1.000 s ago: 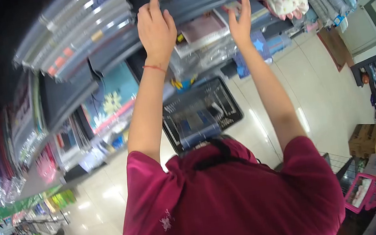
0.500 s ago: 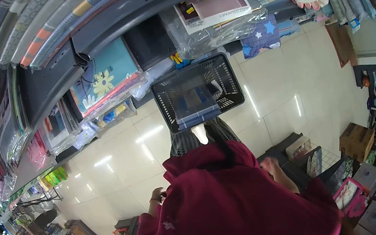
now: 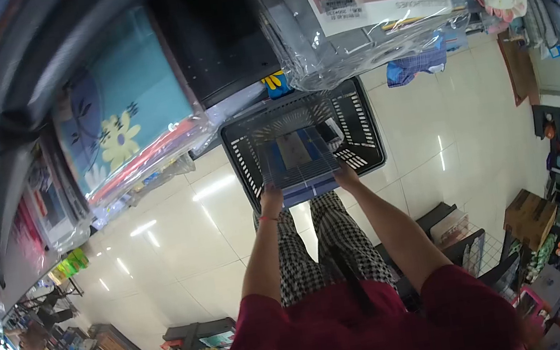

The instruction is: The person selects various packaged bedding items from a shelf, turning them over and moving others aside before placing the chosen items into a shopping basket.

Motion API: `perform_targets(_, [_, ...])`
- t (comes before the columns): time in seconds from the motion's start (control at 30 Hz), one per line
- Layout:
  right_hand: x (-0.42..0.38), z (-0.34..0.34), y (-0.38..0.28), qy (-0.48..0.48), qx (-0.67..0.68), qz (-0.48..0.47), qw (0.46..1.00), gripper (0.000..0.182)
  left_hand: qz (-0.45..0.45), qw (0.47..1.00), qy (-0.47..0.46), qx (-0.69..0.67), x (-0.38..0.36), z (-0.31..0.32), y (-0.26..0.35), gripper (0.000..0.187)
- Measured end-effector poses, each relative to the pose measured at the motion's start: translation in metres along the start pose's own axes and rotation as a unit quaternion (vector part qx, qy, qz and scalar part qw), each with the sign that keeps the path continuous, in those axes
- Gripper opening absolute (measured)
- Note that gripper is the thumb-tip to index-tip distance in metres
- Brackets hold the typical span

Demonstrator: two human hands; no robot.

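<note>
A black shopping basket [image 3: 356, 118] stands on the floor in front of my legs. In it sits a clear plastic box [image 3: 304, 171] with a bluish near edge; something blue and grey shows inside or beneath it. My left hand [image 3: 270, 198] is closed on the near left corner of this box, and my right hand [image 3: 347, 176] grips its near right corner. The fingertips are partly hidden. A small white-and-dark item [image 3: 330, 133] lies in the basket to the right of the box.
Ahead, a dark shelf [image 3: 214, 34] holds a teal flowered pack [image 3: 120, 104] and plastic-wrapped bedding [image 3: 372, 19]. It overhangs the basket's far side. Pale floor tiles [image 3: 423, 126] lie around. Behind me on the right are a cardboard box [image 3: 529, 215] and low racks.
Both hands have come forward from beside my body to the plastic box in the basket. My view has moved closer to the shelf, and my arms and checked trousers now show more.
</note>
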State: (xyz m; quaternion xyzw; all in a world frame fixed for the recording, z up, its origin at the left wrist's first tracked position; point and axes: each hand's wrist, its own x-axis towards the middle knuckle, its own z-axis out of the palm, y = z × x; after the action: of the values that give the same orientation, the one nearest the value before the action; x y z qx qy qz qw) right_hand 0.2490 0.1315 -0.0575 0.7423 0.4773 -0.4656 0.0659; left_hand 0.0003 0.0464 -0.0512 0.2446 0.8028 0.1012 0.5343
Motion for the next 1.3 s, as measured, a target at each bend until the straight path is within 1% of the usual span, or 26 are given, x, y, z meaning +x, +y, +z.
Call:
perform_targets(0.07, [-0.011,0.01,-0.011,0.041,0.008,0.024,0.999,0.051,0.066,0.992,0.096,0.054,-0.006,0.019,-0.004,0.044])
perform_targets(0.1, [-0.017,0.009,-0.015,0.059,0.03,0.004,0.998,0.05,0.101,0.981,0.146,0.078,-0.01,0.023,-0.006,0.044])
perform_targets(0.13, [-0.025,0.006,-0.017,0.077,0.052,-0.017,0.996,0.049,0.134,0.981,0.135,0.028,-0.016,0.017,-0.002,0.045])
perform_targets(0.2, [-0.044,-0.004,-0.021,0.13,0.109,-0.072,0.983,0.039,0.067,0.994,0.084,-0.016,-0.046,-0.006,0.019,0.045])
perform_targets(0.23, [-0.046,-0.012,-0.019,0.133,0.17,-0.122,0.969,0.041,0.04,0.996,0.064,-0.037,-0.057,-0.021,0.031,0.045])
perform_targets(0.27, [-0.046,-0.02,-0.018,0.139,0.231,-0.175,0.947,0.044,0.094,0.993,0.063,-0.044,-0.065,-0.027,0.033,0.045])
perform_targets(0.3, [-0.06,-0.041,-0.032,0.196,0.173,-0.186,0.947,0.036,0.153,0.985,0.065,-0.05,-0.076,-0.032,0.033,0.046])
perform_targets(0.33, [-0.061,-0.053,-0.03,0.235,0.13,-0.16,0.95,0.034,0.214,0.971,0.106,-0.003,-0.093,-0.035,0.043,0.046])
perform_targets(0.37, [-0.056,-0.062,-0.018,0.227,0.188,-0.194,0.935,0.032,0.273,0.949,0.149,0.044,-0.115,-0.036,0.056,0.047])
perform_targets(0.47, [-0.113,-0.135,-0.04,0.233,0.327,-0.111,0.909,0.022,0.388,0.91,0.145,0.02,-0.172,-0.04,0.1,0.048])
perform_targets(0.53, [-0.147,-0.185,-0.034,0.242,0.42,-0.162,0.859,0.013,0.428,0.895,0.125,-0.008,-0.231,-0.041,0.142,0.049])
perform_targets(0.57, [-0.183,-0.216,-0.047,0.315,0.391,-0.189,0.844,0.01,0.438,0.893,0.094,-0.044,-0.258,-0.039,0.16,0.051])
perform_targets(0.6, [-0.186,-0.233,-0.021,0.323,0.418,-0.196,0.826,0.009,0.465,0.881,0.073,-0.056,-0.285,-0.038,0.178,0.052])
perform_targets(0.63, [-0.214,-0.258,-0.023,0.377,0.401,-0.242,0.799,0.01,0.489,0.868,0.05,-0.067,-0.312,-0.04,0.193,0.053])
perform_targets(0.67, [-0.244,-0.28,-0.021,0.402,0.399,-0.203,0.799,0.013,0.509,0.858,0.032,-0.057,-0.341,-0.048,0.213,0.053])
perform_targets(0.73, [-0.295,-0.315,-0.024,0.492,0.402,-0.251,0.73,0.013,0.545,0.835,-0.004,-0.075,-0.382,-0.055,0.242,0.054])
perform_targets(0.83, [-0.367,-0.347,-0.046,0.534,0.457,-0.275,0.657,0.017,0.652,0.752,0.02,-0.09,-0.427,-0.069,0.274,0.053])
perform_targets(0.93, [-0.389,-0.366,-0.082,0.556,0.507,-0.367,0.548,0.027,0.727,0.674,0.041,-0.127,-0.442,-0.092,0.3,0.05])
perform_targets(0.97, [-0.385,-0.373,-0.093,0.553,0.499,-0.396,0.537,0.03,0.749,0.646,0.053,-0.141,-0.442,-0.099,0.309,0.049])
perform_targets(1.0, [-0.376,-0.38,-0.108,0.549,0.491,-0.425,0.527,0.034,0.769,0.619,0.112,-0.112,-0.439,-0.109,0.322,0.047])
perform_targets(1.03, [-0.368,-0.389,-0.133,0.5,0.558,-0.456,0.48,0.034,0.785,0.59,0.17,-0.082,-0.434,-0.119,0.335,0.044])
perform_targets(1.1, [-0.335,-0.412,-0.174,0.475,0.534,-0.463,0.524,0.032,0.769,0.597,0.225,-0.033,-0.427,-0.142,0.362,0.045])
perform_targets(1.13, [-0.326,-0.424,-0.203,0.435,0.543,-0.432,0.575,0.03,0.772,0.58,0.261,-0.018,-0.422,-0.154,0.382,0.05])
perform_targets(1.2, [-0.29,-0.448,-0.26,0.443,0.453,-0.512,0.581,0.03,0.76,0.581,0.291,-0.006,-0.4,-0.174,0.42,0.055])
perform_targets(1.23, [-0.274,-0.456,-0.284,0.399,0.445,-0.499,0.627,0.038,0.741,0.574,0.346,0.042,-0.386,-0.185,0.437,0.059])
perform_targets(1.3, [-0.218,-0.462,-0.327,0.506,0.301,-0.49,0.643,0.05,0.676,0.592,0.422,0.121,-0.336,-0.201,0.463,0.063])
